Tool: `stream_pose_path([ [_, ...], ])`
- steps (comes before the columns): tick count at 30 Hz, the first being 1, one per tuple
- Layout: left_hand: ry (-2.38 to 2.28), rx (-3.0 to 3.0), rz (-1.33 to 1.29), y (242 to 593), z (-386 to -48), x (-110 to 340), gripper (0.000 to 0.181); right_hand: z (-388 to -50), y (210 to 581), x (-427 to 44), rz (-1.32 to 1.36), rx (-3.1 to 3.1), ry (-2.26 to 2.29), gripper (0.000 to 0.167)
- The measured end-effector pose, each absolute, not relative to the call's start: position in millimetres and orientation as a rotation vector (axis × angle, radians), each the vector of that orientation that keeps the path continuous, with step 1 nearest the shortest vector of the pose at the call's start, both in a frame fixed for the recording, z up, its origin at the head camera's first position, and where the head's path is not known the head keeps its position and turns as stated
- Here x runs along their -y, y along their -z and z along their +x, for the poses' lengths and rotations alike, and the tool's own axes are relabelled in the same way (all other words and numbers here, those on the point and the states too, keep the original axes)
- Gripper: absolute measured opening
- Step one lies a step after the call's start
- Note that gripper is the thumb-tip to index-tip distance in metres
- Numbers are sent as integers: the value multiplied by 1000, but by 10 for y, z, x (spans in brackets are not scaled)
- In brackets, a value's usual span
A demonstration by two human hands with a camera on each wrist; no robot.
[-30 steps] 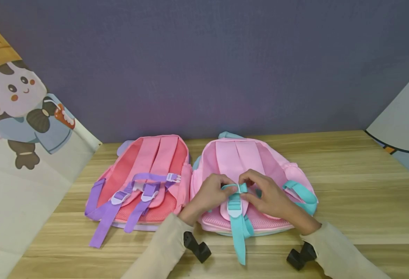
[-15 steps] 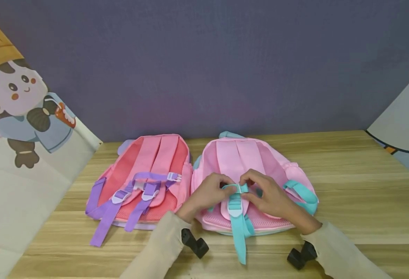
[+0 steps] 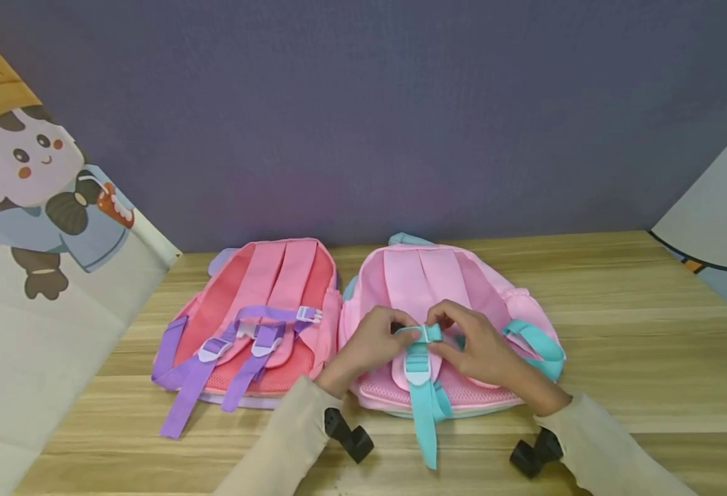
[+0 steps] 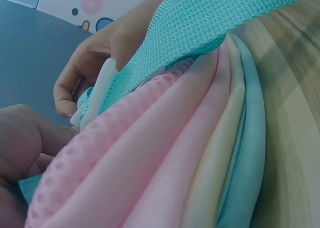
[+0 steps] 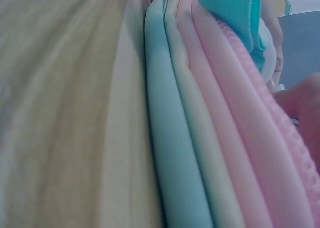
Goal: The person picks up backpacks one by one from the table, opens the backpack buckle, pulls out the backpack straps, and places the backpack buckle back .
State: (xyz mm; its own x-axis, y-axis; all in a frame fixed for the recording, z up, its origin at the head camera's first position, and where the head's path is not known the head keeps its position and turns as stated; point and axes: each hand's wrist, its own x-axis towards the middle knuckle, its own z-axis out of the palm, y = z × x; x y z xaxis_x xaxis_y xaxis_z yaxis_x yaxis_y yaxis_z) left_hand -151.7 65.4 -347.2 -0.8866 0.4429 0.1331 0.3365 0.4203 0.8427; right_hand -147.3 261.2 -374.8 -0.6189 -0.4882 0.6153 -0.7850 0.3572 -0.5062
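Note:
A light pink backpack (image 3: 372, 282) lies with its shoulder straps up. Over its lower middle, my left hand (image 3: 376, 342) pinches a short teal strap (image 3: 434, 333) from the left, and my right hand (image 3: 476, 346) pinches the same strap from the right. A small white plastic piece (image 3: 425, 335) sits on that strap between the fingertips. Just below hangs a white adjuster buckle (image 3: 418, 372) with a long teal webbing tail (image 3: 424, 427). In the left wrist view, teal webbing (image 4: 195, 35) crosses in front. The right wrist view mostly shows the bag's side (image 5: 175, 128); the grip is hidden there.
A coral backpack (image 3: 215, 303) with purple straps (image 3: 190, 399) lies directly left, touching the pink one. A teal side strap (image 3: 540, 348) loops at the pink bag's right. Behind the wooden table (image 3: 642, 331) stands a dark partition (image 3: 363, 124); a cartoon-printed panel (image 3: 35, 172) is at left.
Both hands keep their pinch on the teal strap in nearly the same place. The left forearm shifts very slightly; the bags stay put.

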Motion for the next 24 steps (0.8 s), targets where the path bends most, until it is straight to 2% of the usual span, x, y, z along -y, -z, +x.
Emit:
stream_pose_path([
  [11,-1425,-2613,789,3486,-1496,-645,6,-1490,3730,-2647,1109,2282,-1152,29],
  [18,-1391,-2717,863,3508,-1452,-672,29,-1494,3715,-2648,1082,2211,-1187,31],
  [24,-1440,-2748,855,3521,-1442,-714,31,-1493,3724,-2659,1055,2229,-1191,29],
])
